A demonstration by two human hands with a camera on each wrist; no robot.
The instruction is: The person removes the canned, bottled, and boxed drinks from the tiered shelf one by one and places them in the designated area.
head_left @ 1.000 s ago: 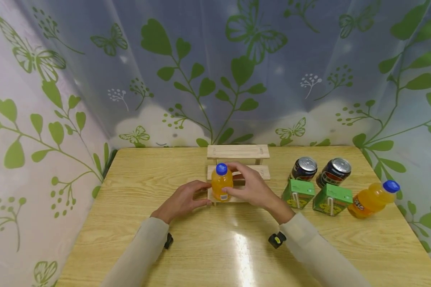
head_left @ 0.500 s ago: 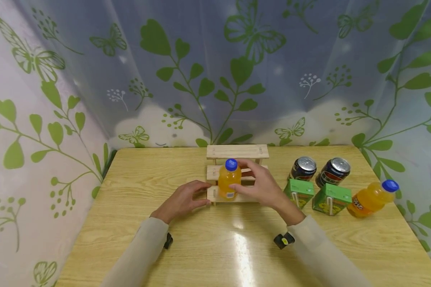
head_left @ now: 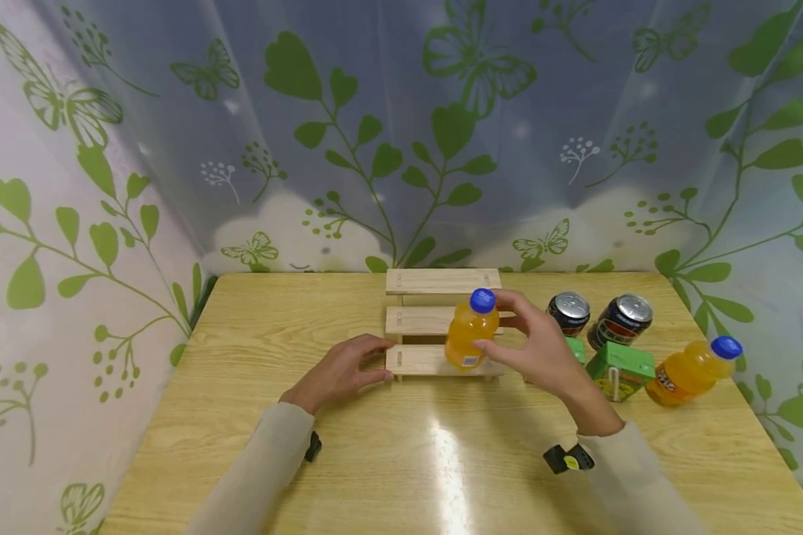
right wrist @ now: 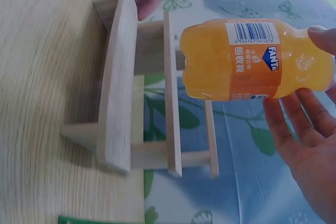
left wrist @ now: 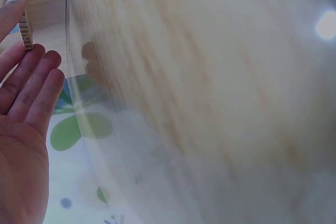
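A small three-step wooden display rack (head_left: pixel 424 360) stands mid-table. At its left end, my left hand (head_left: pixel 340 371) pinches the lowest step between thumb and fingers; the left wrist view catches the fingers (left wrist: pixel 37 85) at the board's end. My right hand (head_left: pixel 531 345) grips an orange Fanta bottle (head_left: pixel 471 331) with a blue cap, thumb on the near side. The bottle overlaps the right part of the lower steps in the head view. In the right wrist view, the bottle's base (right wrist: pixel 194 59) stands apart from the lowest step, above it, and its label with a barcode shows.
Right of the rack stand two dark drink cans (head_left: pixel 621 321) and two green juice cartons (head_left: pixel 618 370), one carton mostly hidden behind my right hand. A second orange bottle (head_left: pixel 692 371) stands near the table's right edge. A patterned curtain (head_left: pixel 348 148) rises behind the table.
My right hand has carried the Fanta bottle rightward along the rack, from the left end of the lowest step to its right part. My left hand has stayed at the rack's left end.
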